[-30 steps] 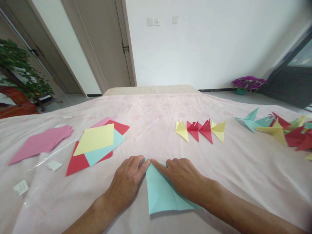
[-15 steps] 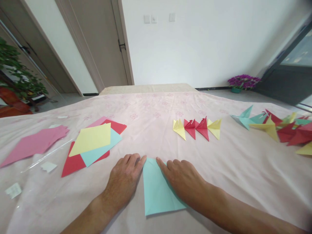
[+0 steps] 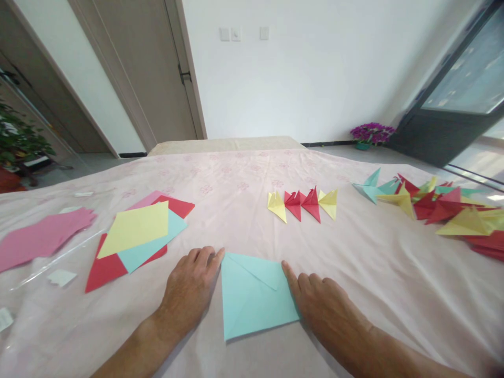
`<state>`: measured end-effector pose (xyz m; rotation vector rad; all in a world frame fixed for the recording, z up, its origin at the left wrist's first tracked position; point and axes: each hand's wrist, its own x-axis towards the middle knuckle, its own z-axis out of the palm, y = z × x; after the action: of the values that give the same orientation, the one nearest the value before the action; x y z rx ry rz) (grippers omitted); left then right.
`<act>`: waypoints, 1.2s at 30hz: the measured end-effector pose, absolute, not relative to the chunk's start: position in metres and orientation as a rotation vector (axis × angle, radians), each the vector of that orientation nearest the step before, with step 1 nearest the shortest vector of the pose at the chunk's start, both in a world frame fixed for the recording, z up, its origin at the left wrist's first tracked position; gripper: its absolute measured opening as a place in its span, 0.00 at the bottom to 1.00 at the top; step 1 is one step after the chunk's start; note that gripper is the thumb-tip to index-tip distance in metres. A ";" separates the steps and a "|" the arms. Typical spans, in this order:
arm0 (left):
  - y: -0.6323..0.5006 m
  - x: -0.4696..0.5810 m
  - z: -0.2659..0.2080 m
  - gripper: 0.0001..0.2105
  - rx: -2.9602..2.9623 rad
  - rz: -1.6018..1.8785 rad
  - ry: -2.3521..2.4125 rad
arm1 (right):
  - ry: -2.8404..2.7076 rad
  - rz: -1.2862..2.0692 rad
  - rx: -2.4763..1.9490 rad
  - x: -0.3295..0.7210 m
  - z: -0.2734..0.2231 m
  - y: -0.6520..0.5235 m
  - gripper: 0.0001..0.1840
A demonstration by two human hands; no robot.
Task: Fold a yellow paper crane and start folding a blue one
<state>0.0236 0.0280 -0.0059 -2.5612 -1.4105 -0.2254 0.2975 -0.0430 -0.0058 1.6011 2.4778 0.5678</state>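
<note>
A folded sheet of light blue origami paper lies flat on the cloth in front of me, with a slanting flap edge across its upper part. My left hand rests at its left side, a fingertip pressing the top left corner and the other fingers curled under. At the opposite side, my right hand presses a pointing finger on the top right corner, its remaining fingers bent in. The undersides of both hands are hidden.
Left of me are fanned yellow, blue and red sheets and pink sheets. A row of red and yellow paper cranes stands ahead. More cranes are heaped at right. Paper scraps lie on the pink tablecloth.
My right hand's finger has slid rightward along the top edge to the right corner, uncovering the flap. My left hand stays on the left corner. The view has shifted slightly right.
</note>
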 end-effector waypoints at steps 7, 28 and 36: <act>0.029 0.014 -0.007 0.20 -2.701 -0.834 -1.715 | 2.417 0.144 1.666 0.307 0.058 -0.019 0.14; 0.075 0.050 0.066 0.18 -2.869 0.060 -1.506 | 2.685 -0.721 1.242 0.233 0.058 -0.058 0.09; 0.085 0.092 0.062 0.17 -2.791 0.003 -1.097 | 2.903 -0.590 1.716 0.270 0.056 -0.024 0.17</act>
<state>0.0921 0.0853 0.0619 -2.7906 -1.0972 0.0029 0.2695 -0.0242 0.0564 1.7156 2.9031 -0.5904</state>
